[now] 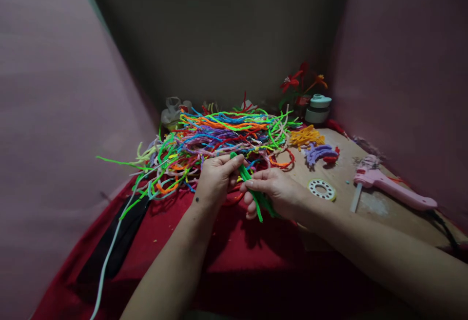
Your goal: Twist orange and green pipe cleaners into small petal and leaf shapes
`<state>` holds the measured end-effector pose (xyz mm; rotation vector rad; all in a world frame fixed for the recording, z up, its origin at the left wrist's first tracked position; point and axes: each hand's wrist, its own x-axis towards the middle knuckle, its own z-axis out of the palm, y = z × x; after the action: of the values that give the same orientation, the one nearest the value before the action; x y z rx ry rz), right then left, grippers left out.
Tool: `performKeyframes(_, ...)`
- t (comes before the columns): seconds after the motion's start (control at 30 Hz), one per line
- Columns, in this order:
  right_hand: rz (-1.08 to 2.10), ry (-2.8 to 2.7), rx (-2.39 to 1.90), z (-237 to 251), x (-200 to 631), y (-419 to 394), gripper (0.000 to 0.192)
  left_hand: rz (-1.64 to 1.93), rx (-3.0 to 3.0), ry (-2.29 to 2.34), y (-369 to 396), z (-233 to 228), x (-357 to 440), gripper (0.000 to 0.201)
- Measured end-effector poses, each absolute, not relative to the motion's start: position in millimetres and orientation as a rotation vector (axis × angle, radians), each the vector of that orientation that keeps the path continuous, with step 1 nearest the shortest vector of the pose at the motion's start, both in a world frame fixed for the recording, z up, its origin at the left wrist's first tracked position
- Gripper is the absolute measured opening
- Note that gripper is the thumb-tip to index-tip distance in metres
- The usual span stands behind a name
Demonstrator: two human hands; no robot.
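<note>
Green pipe cleaners (245, 174), bunched together, slant between my two hands above the front of the table. My left hand (217, 174) is closed, pinching their upper end between thumb and forefinger. Lower down, my right hand (272, 191) is closed on the same bunch, with thumb and forefinger pressed on it and the other fingers curled behind. Loose green ends hang below the right fingers. Just beyond the hands lies a big tangled heap of coloured pipe cleaners (226, 132).
On the right, a pink hot glue gun (395, 188) rests on a tan board (343, 159) beside a round holed disc (321, 190). Orange (307, 136) and purple bundles (320, 154) lie behind. A teal-lidded container (318, 108) and red flowers (292, 81) stand farther back. Left are a dark flat object (113, 242) and white cable (104, 266).
</note>
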<state>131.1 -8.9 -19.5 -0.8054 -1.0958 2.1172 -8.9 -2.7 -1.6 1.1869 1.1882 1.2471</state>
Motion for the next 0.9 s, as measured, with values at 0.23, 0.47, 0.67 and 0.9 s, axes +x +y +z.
performKeyframes(0.23,2.153,-1.085,-0.797,-25.4,129.6,-11.5,0.014,1.411,1.201,1.18,1.1,-6.1,-12.7,0.025)
performKeyframes(0.47,2.106,-1.087,-0.842,-23.7,131.7,-10.9,0.012,1.305,1.109,1.097,0.8,-1.7,-15.3,0.026)
performKeyframes(0.67,2.079,-1.101,-0.839,-23.1,134.4,-8.4,0.012,0.971,1.166,1.065,2.5,-8.4,-20.3,0.025)
performKeyframes(0.9,2.034,-1.095,-0.8,-25.0,132.2,-6.8,0.009,1.153,1.157,1.201,-6.0,-0.2,-8.1,0.033)
